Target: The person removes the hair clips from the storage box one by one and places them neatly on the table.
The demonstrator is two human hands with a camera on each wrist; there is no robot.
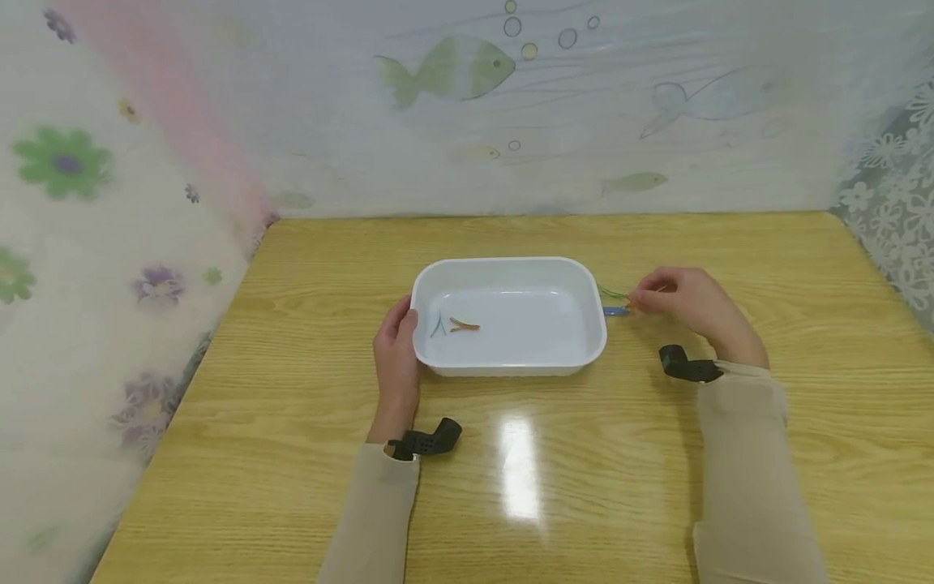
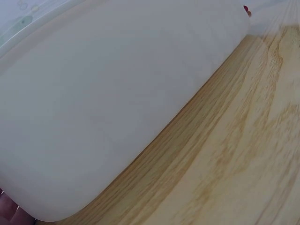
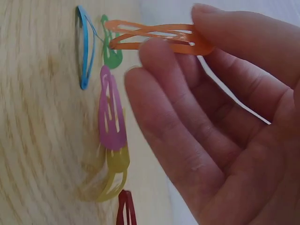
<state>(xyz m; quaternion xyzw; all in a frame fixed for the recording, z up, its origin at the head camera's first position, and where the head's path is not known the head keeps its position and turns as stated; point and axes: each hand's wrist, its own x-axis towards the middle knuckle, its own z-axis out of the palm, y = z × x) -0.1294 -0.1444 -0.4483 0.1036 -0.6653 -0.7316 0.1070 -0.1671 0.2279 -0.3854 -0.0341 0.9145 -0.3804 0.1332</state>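
An orange snap hair clip is pinched between the thumb and fingers of my right hand, just right of a white plastic tray. My left hand grips the tray's left end, thumb at the rim; a little of its fingers shows at the tray's corner. Inside the tray, toward the left, are an orange hair clip and a bluish one. Below the pinched clip, in the right wrist view, lie blue, green, purple, yellow and dark red hair clips.
The wooden table extends around the tray on all sides. Behind it stands a backdrop painted with fish, with a flowered sheet along the left. Black wrist cameras are strapped to both wrists.
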